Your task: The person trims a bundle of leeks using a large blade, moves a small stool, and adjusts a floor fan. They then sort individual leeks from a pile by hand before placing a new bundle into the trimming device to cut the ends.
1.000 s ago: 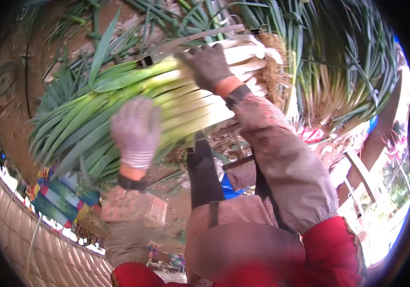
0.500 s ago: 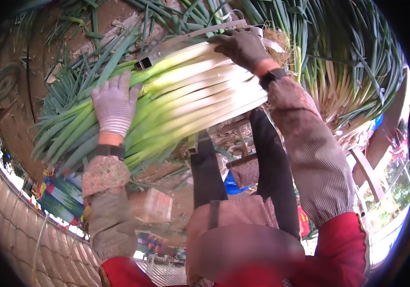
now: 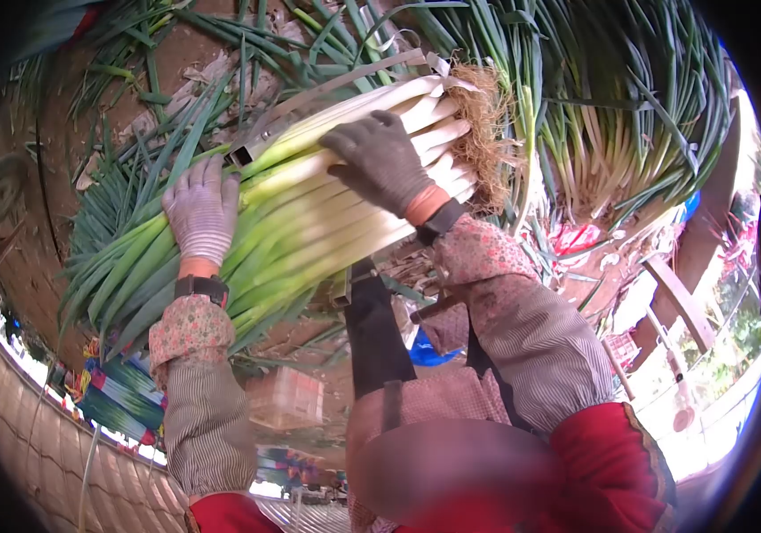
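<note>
A layer of long green onions (image 3: pixel 309 204) lies side by side across a metal frame (image 3: pixel 336 84), green leaves to the left and brown roots (image 3: pixel 484 133) to the right. My left hand (image 3: pixel 201 209), in a pale glove, rests on the green part with its fingers spread and holds nothing. Over the white stalks lies my right hand (image 3: pixel 380 164), in a dark glove, its fingers apart and pointing left, with nothing gripped in them.
A large pile of green onions (image 3: pixel 611 107) stands at the upper right. Loose leaves (image 3: pixel 158 53) litter the soil at the upper left. Below are a pinkish crate (image 3: pixel 285 398) and a blue item (image 3: pixel 434 348). A curved board (image 3: pixel 681 304) is at the right.
My right hand has moved left from the root end to the middle of the white stalks, uncovering the roots. My left hand stays on the green part.
</note>
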Demonstrator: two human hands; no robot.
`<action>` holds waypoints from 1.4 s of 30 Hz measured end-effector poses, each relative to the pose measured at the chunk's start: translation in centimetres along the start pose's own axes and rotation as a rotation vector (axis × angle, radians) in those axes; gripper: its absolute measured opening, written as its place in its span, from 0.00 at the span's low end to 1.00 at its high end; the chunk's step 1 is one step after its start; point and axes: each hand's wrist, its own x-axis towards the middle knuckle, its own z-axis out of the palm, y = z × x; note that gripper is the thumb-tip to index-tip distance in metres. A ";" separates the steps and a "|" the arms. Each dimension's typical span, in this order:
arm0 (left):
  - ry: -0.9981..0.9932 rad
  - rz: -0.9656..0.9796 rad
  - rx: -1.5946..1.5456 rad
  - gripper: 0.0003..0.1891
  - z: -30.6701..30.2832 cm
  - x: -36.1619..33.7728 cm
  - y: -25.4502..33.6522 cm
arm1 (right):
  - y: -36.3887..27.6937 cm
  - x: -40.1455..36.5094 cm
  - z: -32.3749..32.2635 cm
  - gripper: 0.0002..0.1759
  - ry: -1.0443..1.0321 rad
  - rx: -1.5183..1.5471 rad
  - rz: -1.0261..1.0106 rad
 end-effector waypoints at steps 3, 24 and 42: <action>0.029 0.038 -0.049 0.21 0.3 -0.4 -0.5 | 1.4 -0.5 -1.4 0.16 -0.059 -0.067 -0.007; -0.101 0.106 -0.153 0.24 -3.6 -0.5 -0.9 | 5.7 -2.9 -6.3 0.17 0.029 -0.301 -0.018; -0.327 -0.116 -0.044 0.26 -0.7 1.7 0.4 | 3.3 2.3 3.8 0.15 -0.043 -0.010 0.129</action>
